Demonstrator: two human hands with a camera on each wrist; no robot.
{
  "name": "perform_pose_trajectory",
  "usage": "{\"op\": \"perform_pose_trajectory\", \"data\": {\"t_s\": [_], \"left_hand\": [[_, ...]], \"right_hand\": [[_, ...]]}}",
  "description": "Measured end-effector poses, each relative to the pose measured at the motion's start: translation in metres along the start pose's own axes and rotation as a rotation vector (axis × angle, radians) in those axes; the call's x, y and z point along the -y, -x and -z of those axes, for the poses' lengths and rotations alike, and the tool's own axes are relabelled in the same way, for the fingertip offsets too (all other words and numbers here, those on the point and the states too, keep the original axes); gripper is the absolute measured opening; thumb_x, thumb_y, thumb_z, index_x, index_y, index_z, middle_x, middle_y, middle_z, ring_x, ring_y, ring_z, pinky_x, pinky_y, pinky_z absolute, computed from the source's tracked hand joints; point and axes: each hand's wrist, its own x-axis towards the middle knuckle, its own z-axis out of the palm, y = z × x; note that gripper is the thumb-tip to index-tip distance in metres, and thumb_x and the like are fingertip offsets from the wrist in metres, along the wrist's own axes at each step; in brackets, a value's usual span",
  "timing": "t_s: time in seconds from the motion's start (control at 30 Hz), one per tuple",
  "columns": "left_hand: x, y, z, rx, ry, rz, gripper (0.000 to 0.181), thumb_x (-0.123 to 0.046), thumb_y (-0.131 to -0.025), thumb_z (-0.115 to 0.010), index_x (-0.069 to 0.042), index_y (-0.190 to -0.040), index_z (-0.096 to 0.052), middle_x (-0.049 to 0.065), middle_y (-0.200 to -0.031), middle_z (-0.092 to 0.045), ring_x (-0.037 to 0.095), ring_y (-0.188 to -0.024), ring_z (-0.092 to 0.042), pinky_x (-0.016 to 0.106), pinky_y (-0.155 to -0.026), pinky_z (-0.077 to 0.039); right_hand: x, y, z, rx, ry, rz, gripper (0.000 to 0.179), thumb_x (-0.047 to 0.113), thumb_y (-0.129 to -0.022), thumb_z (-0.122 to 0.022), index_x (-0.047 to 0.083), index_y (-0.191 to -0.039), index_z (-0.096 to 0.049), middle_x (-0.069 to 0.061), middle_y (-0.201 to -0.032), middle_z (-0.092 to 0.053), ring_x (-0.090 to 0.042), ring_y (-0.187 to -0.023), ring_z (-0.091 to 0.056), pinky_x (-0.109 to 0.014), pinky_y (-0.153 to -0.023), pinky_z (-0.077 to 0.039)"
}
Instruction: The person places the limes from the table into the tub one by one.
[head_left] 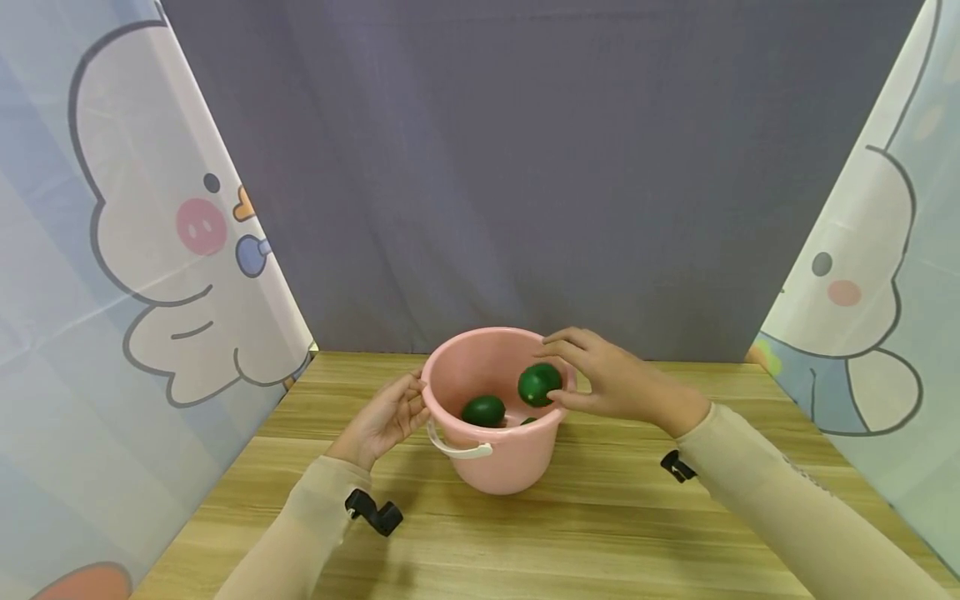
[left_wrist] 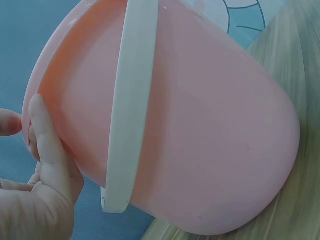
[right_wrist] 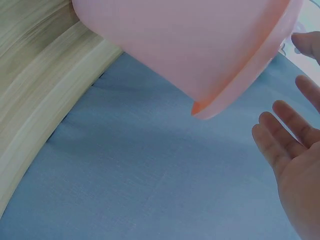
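A pink bucket (head_left: pixel 498 462) stands upright on the table. At its left rim, my left hand (head_left: pixel 390 417) pinches the edge, with thumb and fingers on opposite sides in the left wrist view. My right hand (head_left: pixel 600 375) hovers over the right rim, fingers spread and relaxed. Just beyond its thumb tip, a glossy dark green oval fruit (head_left: pixel 539 384) shows within the bucket's mouth; the right wrist view has nothing between the fingers (right_wrist: pixel 285 135). Deeper inside lies another dark green fruit (head_left: pixel 483 411), and a third green piece (head_left: pixel 528 421) is mostly hidden by the front rim.
The bucket's white handle (head_left: pixel 461 452) hangs down at its front left. Beneath is a wood-grain table (head_left: pixel 600 533). A grey cloth (head_left: pixel 525 167) hangs behind it, and cartoon-printed curtains (head_left: pixel 150 350) flank both sides. Black mounts (head_left: pixel 373 512) sit on the wrists.
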Motion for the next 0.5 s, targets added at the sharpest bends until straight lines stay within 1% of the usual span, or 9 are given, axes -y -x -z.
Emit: {"op": "perform_pose_trajectory", "data": {"t_s": [0.1, 0.2, 0.3, 0.43, 0.5], "left_hand": [[0.0, 0.0, -0.001, -0.006, -0.011, -0.001, 0.018, -0.007, -0.1, -0.044, -0.003, -0.116, -0.047, 0.01, -0.127, -0.045, 0.007, -0.079, -0.062, 0.014, -0.067, -0.058], [0.0, 0.0, -0.002, -0.011, -0.014, -0.005, 0.015, -0.008, -0.101, -0.043, -0.003, -0.114, -0.049, 0.01, -0.126, -0.044, 0.008, -0.078, -0.062, 0.014, -0.066, -0.057], [0.0, 0.001, -0.002, -0.015, -0.012, -0.004, 0.015, -0.007, -0.102, -0.042, -0.002, -0.114, -0.049, 0.01, -0.13, -0.042, 0.008, -0.077, -0.062, 0.014, -0.065, -0.057], [0.0, 0.0, -0.002, -0.019, -0.009, 0.004, 0.021, -0.006, -0.1, -0.041, -0.002, -0.121, -0.044, 0.01, -0.13, -0.043, 0.008, -0.078, -0.062, 0.014, -0.065, -0.057], [0.0, 0.0, -0.001, -0.017, -0.011, 0.005, 0.024, -0.006, -0.1, -0.041, -0.002, -0.124, -0.042, 0.01, -0.125, -0.046, 0.008, -0.078, -0.062, 0.014, -0.065, -0.057]], "right_hand": [[-0.001, 0.002, 0.001, 0.0, 0.008, -0.009, 0.046, 0.016, -0.086, -0.076, 0.006, -0.129, -0.062, -0.009, -0.129, -0.059, -0.025, -0.119, -0.055, -0.043, -0.098, -0.053], [-0.001, 0.005, 0.002, 0.001, 0.017, -0.016, 0.043, 0.013, -0.087, -0.072, 0.006, -0.128, -0.063, -0.007, -0.127, -0.06, -0.024, -0.117, -0.055, -0.042, -0.096, -0.054], [-0.001, 0.007, 0.001, -0.014, 0.027, -0.008, 0.041, 0.009, -0.086, -0.071, 0.005, -0.125, -0.063, -0.007, -0.126, -0.061, -0.025, -0.115, -0.056, -0.043, -0.095, -0.055], [-0.002, 0.01, 0.0, -0.044, 0.035, 0.014, 0.038, 0.005, -0.084, -0.069, 0.003, -0.122, -0.065, -0.008, -0.123, -0.063, -0.026, -0.113, -0.058, -0.044, -0.093, -0.056], [-0.003, 0.011, 0.0, -0.051, 0.033, 0.017, 0.037, 0.006, -0.085, -0.068, 0.003, -0.122, -0.065, -0.008, -0.122, -0.063, -0.025, -0.113, -0.058, -0.043, -0.093, -0.056]]}}
